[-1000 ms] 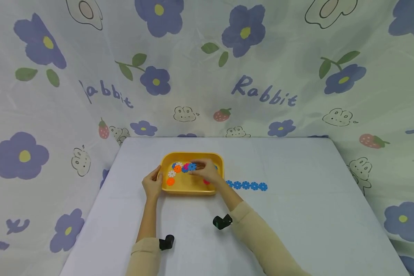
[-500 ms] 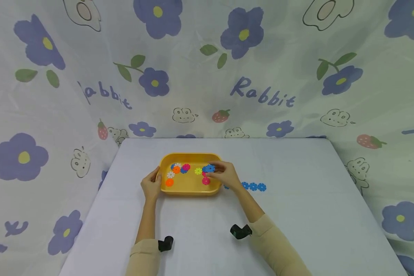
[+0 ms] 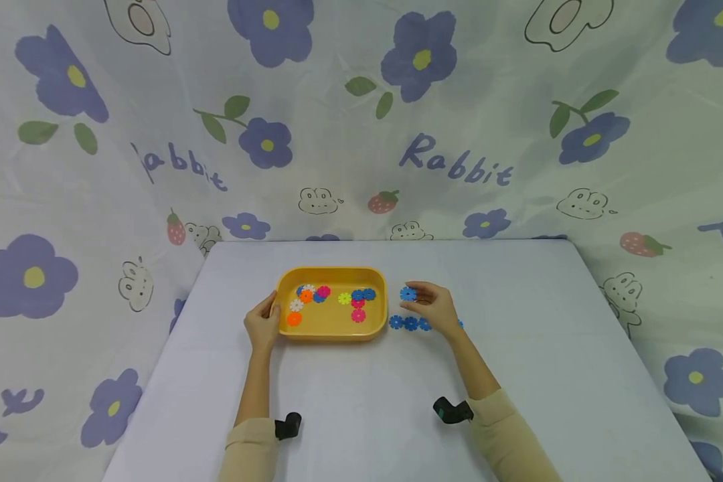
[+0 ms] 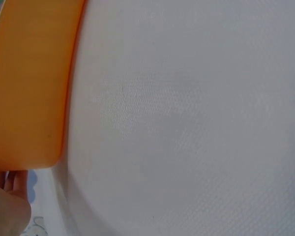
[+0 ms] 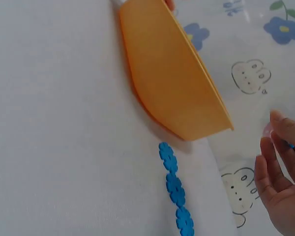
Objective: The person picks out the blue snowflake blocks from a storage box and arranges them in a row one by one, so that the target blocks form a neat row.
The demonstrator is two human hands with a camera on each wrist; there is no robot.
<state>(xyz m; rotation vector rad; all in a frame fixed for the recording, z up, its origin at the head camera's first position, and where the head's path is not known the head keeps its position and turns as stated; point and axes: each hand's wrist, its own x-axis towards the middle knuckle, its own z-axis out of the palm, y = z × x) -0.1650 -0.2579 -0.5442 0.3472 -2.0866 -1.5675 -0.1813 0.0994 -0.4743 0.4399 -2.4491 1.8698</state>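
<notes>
My left hand grips the left edge of a yellow plastic tray; in the left wrist view its fingers lie against the tray's end. Just beyond the tray's right side, my right hand pinches a blue flower-shaped disc between thumb and fingers, over the table. Below that hand runs a row of blue flower-shaped discs, joined edge to edge on the cloth and partly covered by the hand. The right wrist view shows part of the row near the tray's outer wall.
Inside the tray lie loose flower-shaped discs: several on the left, among them an orange disc, and on the right a yellow-green disc, pink discs and blue discs. Patterned fabric rises behind the white table.
My right hand has moved right, out of the tray and past its right edge, carrying the blue disc. The left hand keeps its grip on the tray.
</notes>
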